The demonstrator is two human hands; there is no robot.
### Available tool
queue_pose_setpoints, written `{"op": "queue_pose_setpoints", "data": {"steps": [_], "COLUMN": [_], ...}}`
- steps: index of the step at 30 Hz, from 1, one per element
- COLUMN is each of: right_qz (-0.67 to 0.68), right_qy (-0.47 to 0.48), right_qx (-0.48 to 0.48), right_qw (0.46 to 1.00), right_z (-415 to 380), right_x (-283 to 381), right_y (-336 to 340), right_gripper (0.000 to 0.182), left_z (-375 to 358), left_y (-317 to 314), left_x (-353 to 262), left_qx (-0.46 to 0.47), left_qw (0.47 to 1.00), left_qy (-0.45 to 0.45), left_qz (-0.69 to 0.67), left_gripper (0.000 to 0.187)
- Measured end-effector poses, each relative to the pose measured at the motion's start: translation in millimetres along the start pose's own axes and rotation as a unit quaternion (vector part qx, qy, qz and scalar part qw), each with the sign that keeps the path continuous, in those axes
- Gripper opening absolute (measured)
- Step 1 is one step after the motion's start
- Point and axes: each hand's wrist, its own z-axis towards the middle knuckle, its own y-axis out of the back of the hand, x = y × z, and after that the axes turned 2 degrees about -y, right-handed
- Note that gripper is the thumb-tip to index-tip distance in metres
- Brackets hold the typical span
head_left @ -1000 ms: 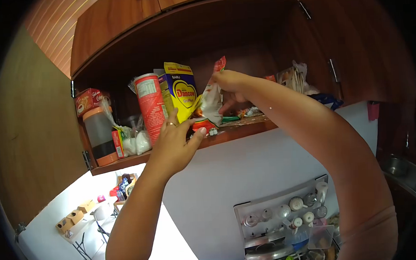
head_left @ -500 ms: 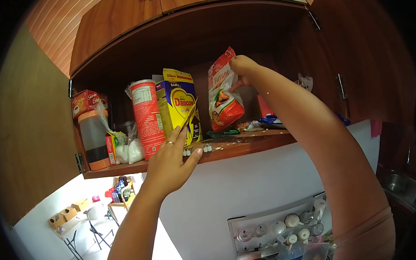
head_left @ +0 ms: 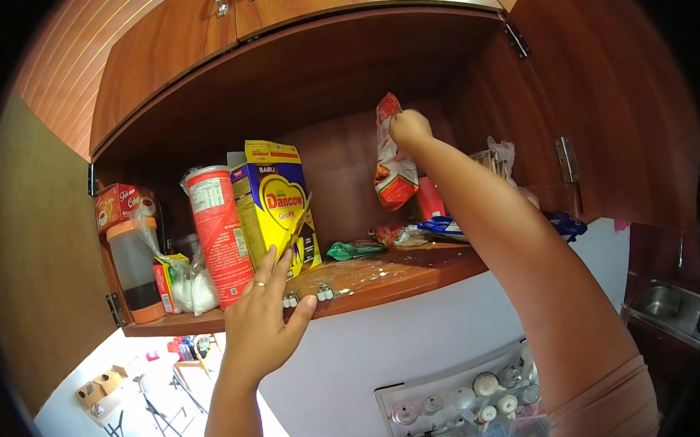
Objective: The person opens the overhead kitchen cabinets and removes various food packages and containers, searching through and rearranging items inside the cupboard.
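My right hand (head_left: 411,128) grips the upper part of a red and white Fortune packet (head_left: 395,177) and holds it up inside the cupboard, towards the back. The packet is turned partly edge-on. My left hand (head_left: 262,314) is at the front of the shelf, its fingers against the lower part of a yellow and purple Dancow box (head_left: 275,202). Between those fingers a thin, pointed strip (head_left: 300,224) sticks up across the box front; I cannot tell what it is. A tall red canister (head_left: 220,244) stands just left of the box.
Left on the shelf (head_left: 384,287) are an orange-lidded container (head_left: 133,263), a red tea box (head_left: 124,205) and tied white bags (head_left: 203,291). A green packet (head_left: 355,250) and blue packets (head_left: 444,228) lie farther right, near scattered crumbs. Below hangs a rack with cups (head_left: 461,399).
The Fortune packet in my right hand has moved deeper and rightward, turning more edge-on. My view has shifted, so the shelf sits lower and more to the left. My left hand stays at the Dancow box.
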Motion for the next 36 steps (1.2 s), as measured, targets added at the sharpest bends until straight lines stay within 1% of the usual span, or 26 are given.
{"op": "queue_pose_setpoints", "data": {"steps": [5, 8, 9, 12, 14, 16, 17, 20, 21, 22, 23, 24, 25, 26, 28, 29, 31, 32, 33, 34, 36], "right_qz": [-0.043, -0.100, -0.119, -0.173, -0.208, -0.244, -0.245, -0.172, -0.175, 0.019, 0.213, 0.211, 0.304, 0.393, 0.395, 0.399, 0.402, 0.411, 0.420, 0.429, 0.421], "right_qy": [0.033, 0.106, 0.130, 0.201, 0.245, 0.286, 0.284, 0.255, 0.254, 0.218, 0.173, 0.172, 0.082, -0.010, -0.014, -0.016, -0.018, -0.036, -0.055, -0.074, -0.083], "right_qx": [0.024, 0.029, 0.031, 0.034, 0.041, 0.051, 0.054, 0.098, 0.099, 0.102, 0.101, 0.102, 0.096, 0.087, 0.081, 0.077, 0.073, 0.070, 0.067, 0.062, 0.048], "right_qw": [0.998, 0.989, 0.984, 0.964, 0.946, 0.925, 0.925, 0.946, 0.946, 0.970, 0.956, 0.957, 0.944, 0.915, 0.915, 0.913, 0.913, 0.908, 0.903, 0.898, 0.902], "right_z": [-1.1, -4.8, -6.4, -9.5, -14.1, -20.3, -24.4, -24.5, -9.8, 17.4, 22.0, 27.2, 21.4, 13.2, 11.5, 12.1, 3.6, -9.5, -22.0, -31.5, -38.6], "right_x": [8.6, 18.8, 22.3, 31.6, 33.6, 33.2, 32.8, 29.4, 20.7, 3.5, 1.7, -0.7, 7.7, 15.1, 10.8, 7.9, 11.0, 13.7, 14.8, 15.6, 13.3], "right_y": [15.2, 28.5, 32.7, 43.4, 45.9, 50.6, 56.8, 80.3, 79.5, 72.7, 76.1, 80.2, 100.8, 119.9, 140.9, 150.4, 169.6, 179.9, 189.5, 196.8, 204.1], "right_gripper": [0.046, 0.048, 0.049, 0.052, 0.053, 0.055, 0.055, 0.042, 0.042, 0.031, 0.021, 0.021, 0.021, 0.022, 0.024, 0.025, 0.027, 0.027, 0.028, 0.029, 0.029], "left_z": [-0.9, -1.4, -1.5, -0.9, -1.3, -1.2, -1.6, -0.9, -0.3, 0.2, 0.5, 0.4, 0.5, 0.9, 2.4, 3.6, 7.8, 10.4, 13.1, 15.8, 22.1], "left_y": [-0.1, -1.8, -1.3, 1.0, 1.4, 1.2, 1.3, 2.4, 4.5, 8.3, 12.1, 13.5, 12.8, 11.7, 10.0, 11.1, 16.4, 18.3, 21.0, 25.6, 32.5], "left_x": [-4.2, -4.7, -4.5, -2.7, -2.7, -3.2, -3.0, -1.8, -3.3, -5.4, -7.6, -9.0, -8.1, -5.2, 1.6, 4.9, 11.6, 11.6, 7.2, -0.9, -18.8], "left_qx": [-0.016, -0.025, -0.027, 0.015, 0.010, 0.000, 0.003, -0.009, -0.009, 0.006, 0.021, 0.038, 0.039, 0.028, 0.006, 0.005, 0.042, 0.063, 0.065, 0.039, -0.013], "left_qw": [1.000, 0.999, 0.999, 0.999, 0.999, 0.998, 0.998, 0.995, 0.995, 0.992, 0.987, 0.980, 0.980, 0.976, 0.965, 0.964, 0.958, 0.955, 0.954, 0.965, 0.981], "left_qy": [0.006, 0.027, 0.028, 0.033, 0.033, 0.031, 0.030, 0.032, 0.031, 0.050, 0.069, 0.088, 0.087, 0.073, 0.045, 0.044, 0.029, 0.022, 0.020, 0.009, -0.010], "left_qz": [-0.005, -0.009, -0.007, -0.010, -0.021, -0.049, -0.051, -0.089, -0.092, -0.119, -0.146, -0.173, -0.175, -0.202, -0.257, -0.261, -0.281, -0.291, -0.293, -0.261, -0.194], "left_gripper": [0.050, 0.042, 0.042, 0.039, 0.037, 0.034, 0.034, 0.030, 0.030, 0.029, 0.029, 0.029, 0.029, 0.027, 0.024, 0.024, 0.027, 0.028, 0.028, 0.029, 0.030]}}
